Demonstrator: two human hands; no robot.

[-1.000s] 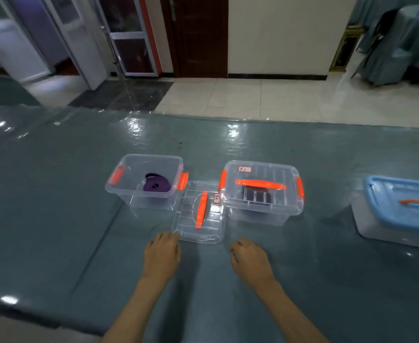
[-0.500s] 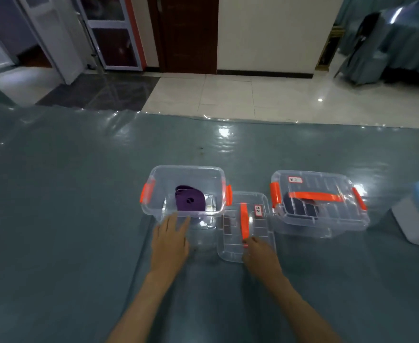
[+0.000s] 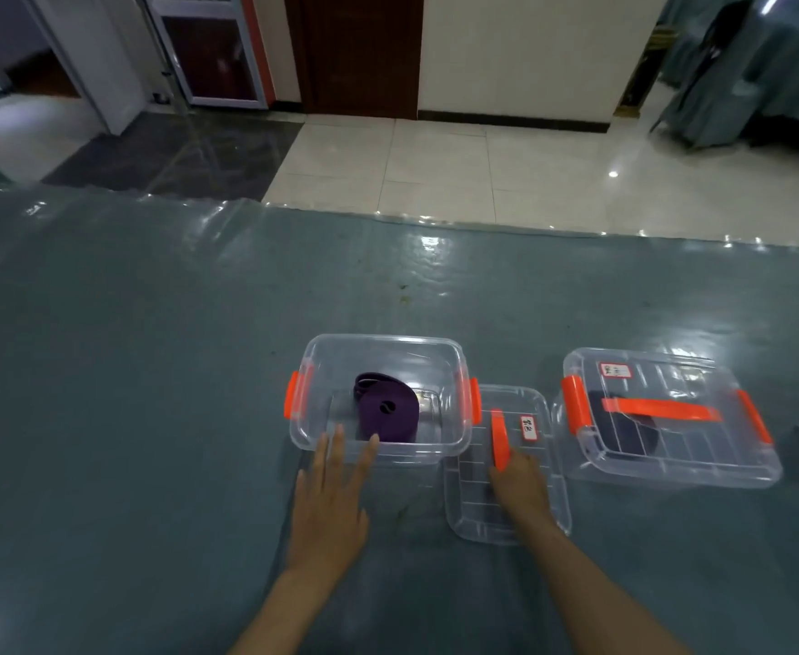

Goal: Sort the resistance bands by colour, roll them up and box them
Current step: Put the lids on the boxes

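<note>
Just right of the open clear box (image 3: 454,446) holding the rolled purple band (image 3: 386,413), its lid (image 3: 473,508) lay flat, handle pointing away from you, under your right hand (image 3: 518,479), whose grip could not be determined, while your left hand (image 3: 333,503) rested flat-fingered against the box.

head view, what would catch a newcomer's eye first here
The rolled purple band stands out, lying inside the open clear box at the middle of the teal table. Next come the bright orange parts: the handle on the loose lid lying flat beside that box, with the right hand on it, and the closed box further right. The left hand reaches flat toward the open box's near wall.
</note>
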